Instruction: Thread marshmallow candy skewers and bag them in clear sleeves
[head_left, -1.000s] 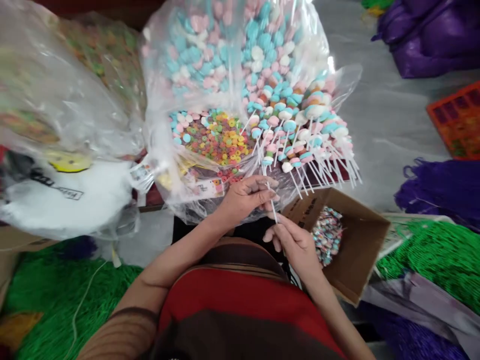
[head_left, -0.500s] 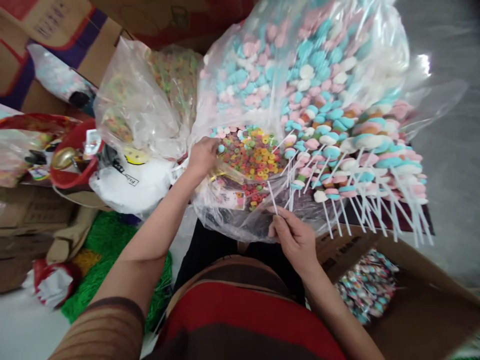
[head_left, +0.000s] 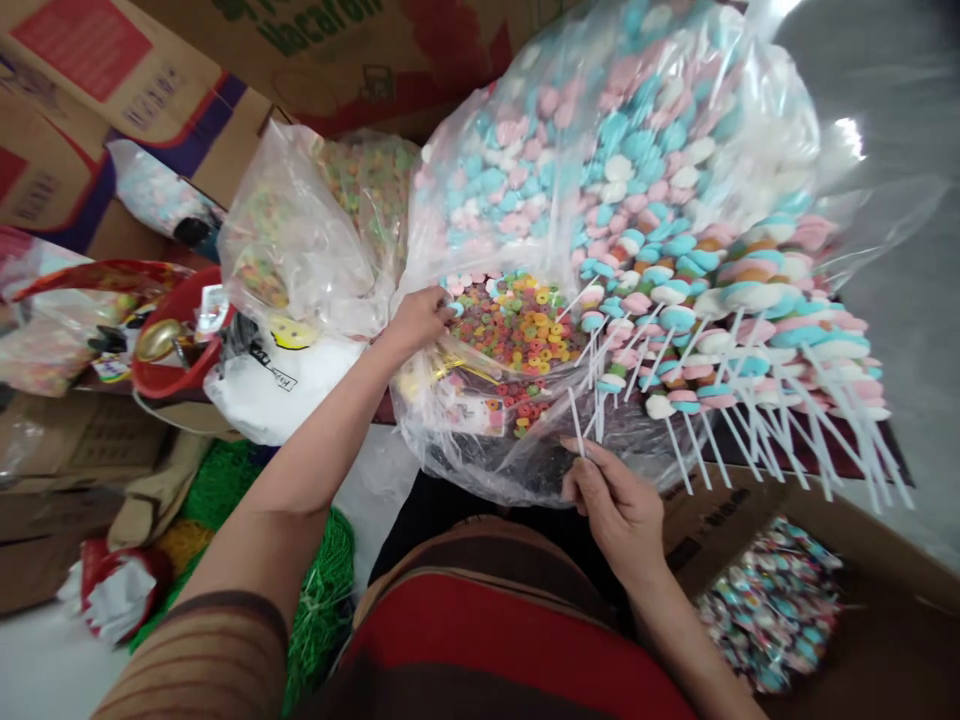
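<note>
My left hand (head_left: 420, 318) reaches into a clear plastic bag (head_left: 480, 450) and its closed fingers rest at the edge of a heap of small coloured candy rings (head_left: 517, 330); what they pinch is hidden. My right hand (head_left: 615, 505) is closed on a thin white stick (head_left: 576, 422) that points up and away, bare of candy. Just right of the rings lies a pile of finished sticks (head_left: 712, 340) threaded with pink, blue and white marshmallows. Behind them rises a big clear bag of loose marshmallows (head_left: 600, 140).
A cardboard box (head_left: 862, 620) of wrapped sweets sits at my lower right. On the left are another bag of rings (head_left: 300, 240), a white sack (head_left: 277, 385), a red bucket (head_left: 176, 340), cardboard boxes (head_left: 112, 90) and green netting (head_left: 315, 590).
My left hand left the stick and reached forward into the ring candy. My right hand kept the stick. The camera swung left, showing the boxes and bucket.
</note>
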